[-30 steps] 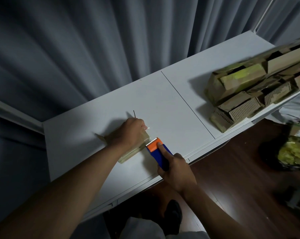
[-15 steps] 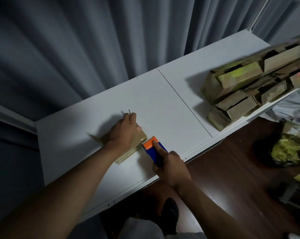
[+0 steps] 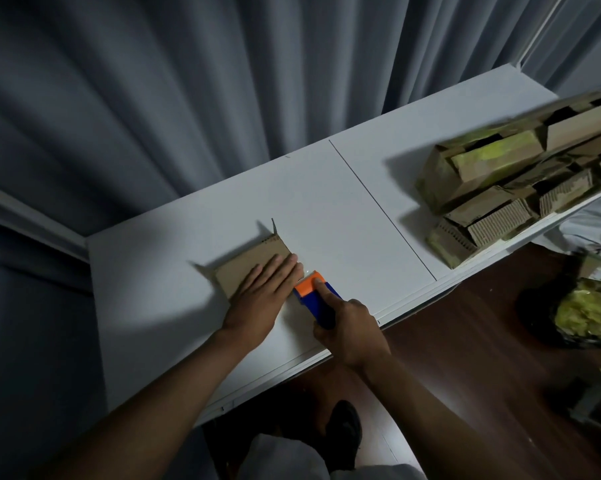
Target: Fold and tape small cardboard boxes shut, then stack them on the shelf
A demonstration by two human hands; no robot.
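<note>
A small brown cardboard box (image 3: 247,263) lies on the white shelf top (image 3: 326,209), with side flaps sticking up at its far and left corners. My left hand (image 3: 262,296) presses flat on the box's near half, fingers straight. My right hand (image 3: 347,327) grips the blue tape dispenser (image 3: 318,299), index finger stretched along its orange head. The dispenser's head sits at the box's right edge, right beside my left fingertips.
A pile of several cardboard boxes (image 3: 520,181) lies at the right end of the shelf top, overhanging its front edge. Grey curtains hang behind. On the dark wooden floor at the right sits a black bag with yellow-green contents (image 3: 583,313). My shoe (image 3: 344,431) shows below.
My left hand has gone from curled over the box to pressing flat on it. The box's top now shows more. The dispenser has stayed at the box's right edge.
</note>
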